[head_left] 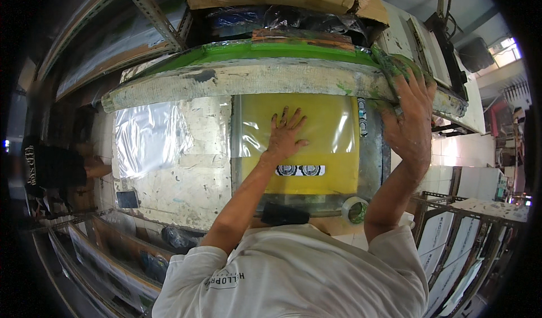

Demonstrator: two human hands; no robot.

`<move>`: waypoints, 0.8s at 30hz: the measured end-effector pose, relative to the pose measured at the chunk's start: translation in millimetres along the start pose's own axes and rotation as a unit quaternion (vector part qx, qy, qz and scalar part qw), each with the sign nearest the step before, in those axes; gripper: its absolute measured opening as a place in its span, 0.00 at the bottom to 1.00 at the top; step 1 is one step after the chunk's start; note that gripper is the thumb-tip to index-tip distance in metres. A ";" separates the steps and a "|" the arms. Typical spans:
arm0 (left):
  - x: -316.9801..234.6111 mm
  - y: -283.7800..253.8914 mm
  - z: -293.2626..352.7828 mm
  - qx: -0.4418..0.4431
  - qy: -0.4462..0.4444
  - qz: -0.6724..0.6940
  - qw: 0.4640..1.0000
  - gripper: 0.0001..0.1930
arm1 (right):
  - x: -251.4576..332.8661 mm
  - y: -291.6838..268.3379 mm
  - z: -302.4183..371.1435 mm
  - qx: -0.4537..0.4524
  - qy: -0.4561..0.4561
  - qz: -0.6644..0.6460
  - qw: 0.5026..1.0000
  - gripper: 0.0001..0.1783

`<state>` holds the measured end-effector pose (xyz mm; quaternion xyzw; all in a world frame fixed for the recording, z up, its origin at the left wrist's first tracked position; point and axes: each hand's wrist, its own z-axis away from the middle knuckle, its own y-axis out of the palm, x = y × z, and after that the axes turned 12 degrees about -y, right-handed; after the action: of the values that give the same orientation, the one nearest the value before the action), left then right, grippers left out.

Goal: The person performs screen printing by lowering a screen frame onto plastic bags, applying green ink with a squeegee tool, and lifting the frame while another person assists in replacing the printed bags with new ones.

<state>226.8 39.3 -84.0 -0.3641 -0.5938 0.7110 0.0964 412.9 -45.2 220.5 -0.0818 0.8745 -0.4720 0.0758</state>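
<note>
Left hand (288, 136) open, flat on clear film (333, 133) over yellow panel (305, 184); right hand (415, 117) grips raised frame (271, 79). Film appears laid; frame not yet lowered.

From the wearer's head, one wide fisheye looks steeply down and forward over the nearby worktable (208, 185).

Beyond the yellow sheet (339, 181) the long frame (271, 79) blocks passage; the pale board (180, 194) leftward leaves room.
</note>
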 end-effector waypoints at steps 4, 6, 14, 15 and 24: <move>-14.2 5.6 9.7 0.006 0.015 0.007 1.000 0.39 | -1.7 3.2 2.3 -0.001 -0.004 0.002 1.000 0.31; -17.1 8.5 14.1 0.004 0.018 0.011 1.000 0.38 | -0.9 3.2 0.4 0.005 -0.001 -0.004 1.000 0.31; -23.1 5.4 25.7 0.015 0.030 0.025 0.999 0.38 | 0.6 3.3 1.9 -0.002 0.000 0.001 1.000 0.29; -23.0 5.7 26.4 0.014 0.032 0.029 0.999 0.38 | 1.2 3.4 1.2 -0.002 0.000 -0.004 1.000 0.29; -24.7 2.3 28.0 0.015 0.041 0.026 0.999 0.37 | 1.9 3.3 3.6 0.011 0.008 0.008 1.000 0.29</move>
<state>227.5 2.8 -75.3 -0.4065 -0.5693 0.7065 0.1077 411.5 -46.7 215.7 -0.0708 0.8705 -0.4815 0.0736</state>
